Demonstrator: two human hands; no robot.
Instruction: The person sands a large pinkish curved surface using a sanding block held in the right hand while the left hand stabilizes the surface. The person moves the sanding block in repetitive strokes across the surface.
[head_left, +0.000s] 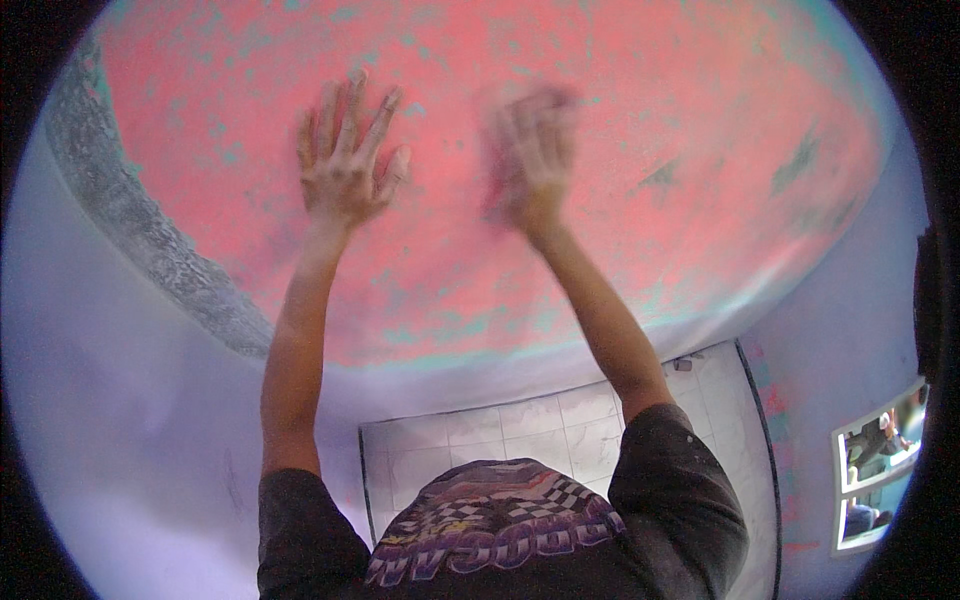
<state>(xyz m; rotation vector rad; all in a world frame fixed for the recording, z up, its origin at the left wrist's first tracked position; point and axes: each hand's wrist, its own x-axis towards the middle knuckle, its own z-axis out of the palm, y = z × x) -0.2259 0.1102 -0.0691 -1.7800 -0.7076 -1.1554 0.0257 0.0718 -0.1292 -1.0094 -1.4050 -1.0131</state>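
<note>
1. Your left hand (347, 182) is opened wide with spread fingers; its palm appears flat against the pink wall (440, 200), and it grips nothing
2. Your right hand (538, 150) is blurred; its fingers look extended and closer together, but I cannot tell whether something lies beneath it
3. The wall, with teal patches, is before both hands; the rough grey strip (140, 225) is left of the left hand, the tiled floor (535, 428) below both
4. Perhaps the left palm steadies you while the right one rubs
5. The wall faces you; its pink area seems longest sideways, past both hands, though its upper end is cut off
</note>
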